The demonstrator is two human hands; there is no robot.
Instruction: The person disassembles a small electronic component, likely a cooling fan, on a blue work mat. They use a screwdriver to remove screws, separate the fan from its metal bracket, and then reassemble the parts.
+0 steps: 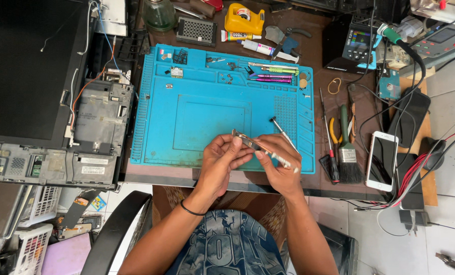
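From the head camera, looking straight down, both hands meet just above the near edge of a blue silicone work mat with moulded compartments (212, 109), which lies on a dark brown table (334, 66). The left hand (221, 162), a thin black band at its wrist, is closed around one end of a small, flat, brownish metal bracket (244, 137), pinching it between thumb and fingertips so that the piece tilts up and to the left. The right hand (278, 165) is closed on a slim tool with a pale handle (281, 159), whose tip lies against the bracket (exactly where it touches is too small to tell). Just beyond the right hand, a thin silver screwdriver with a round cap (280, 130) rests slanting on the mat. Purple and green tweezers (273, 76) lie in the mat's upper tray, with tiny screws near them. Left of the mat sits an opened black laptop chassis (92, 122), its wires loose. Right of the mat lie a dark bristle brush (348, 163), a red-and-black handled screwdriver (330, 162) and, farther right, a white smartphone with a dark screen (382, 160). A yellow tape dispenser (244, 19) stands at the far edge.
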